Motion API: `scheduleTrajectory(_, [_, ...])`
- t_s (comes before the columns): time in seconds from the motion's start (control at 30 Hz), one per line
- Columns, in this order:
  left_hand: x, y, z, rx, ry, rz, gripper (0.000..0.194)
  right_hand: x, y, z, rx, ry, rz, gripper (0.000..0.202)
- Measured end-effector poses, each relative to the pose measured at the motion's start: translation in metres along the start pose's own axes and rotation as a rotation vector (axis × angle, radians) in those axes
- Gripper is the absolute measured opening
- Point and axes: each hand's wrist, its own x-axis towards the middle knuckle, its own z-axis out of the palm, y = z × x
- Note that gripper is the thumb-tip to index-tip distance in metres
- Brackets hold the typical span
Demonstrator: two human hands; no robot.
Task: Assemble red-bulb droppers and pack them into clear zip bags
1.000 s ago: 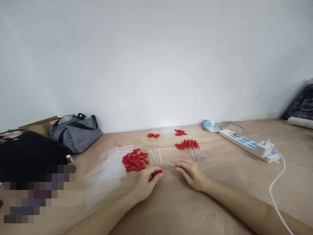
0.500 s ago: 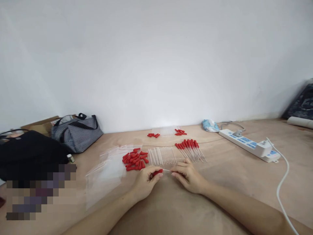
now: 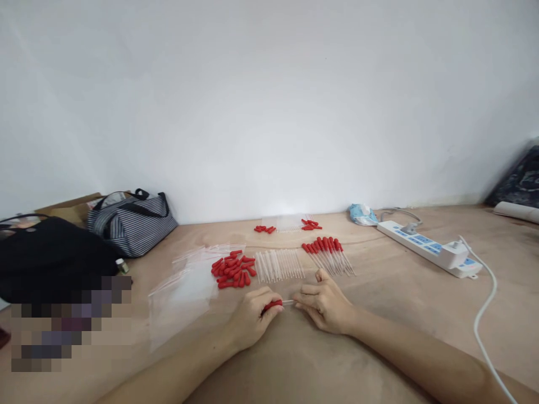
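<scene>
A red rubber bulb (image 3: 273, 306) is pinched in my left hand (image 3: 254, 317), its open end facing right. My right hand (image 3: 322, 303) grips a thin clear tube (image 3: 288, 302), whose left end meets the bulb. Just beyond my hands lies a row of clear tubes (image 3: 280, 265). Left of that row is a heap of loose red bulbs (image 3: 233, 270). To its right, several tubes fitted with red bulbs (image 3: 330, 255) lie side by side, bulbs toward the wall. Clear plastic bags (image 3: 185, 297) lie flat at the left.
Near the wall are more red bulbs (image 3: 265, 229) and a clear bag with tubes (image 3: 287, 223). A blue-and-white packet (image 3: 362, 214) and a power strip (image 3: 421, 245) with a white cable (image 3: 480, 320) are right. A striped bag (image 3: 138, 224), black bag (image 3: 59, 264) and small bottle (image 3: 122, 266) are left.
Both hands have moved slightly nearer to me, with the bulb and tube still between them. The right hand's fingers have curled a little more.
</scene>
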Motion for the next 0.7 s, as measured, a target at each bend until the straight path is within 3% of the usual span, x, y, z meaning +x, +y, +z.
scheduleTrajectory(0.37, [-0.001, 0.001, -0.001, -0.013, -0.041, 0.077, 0.017, 0.002, -0.01, 0.004, 0.062, 0.049, 0.005, 0.023])
scheduleTrajectory(0.7, [0.002, -0.002, -0.001, -0.033, 0.003, -0.007, 0.013, 0.014, -0.01, -0.012, -0.065, -0.106, 0.048, 0.018])
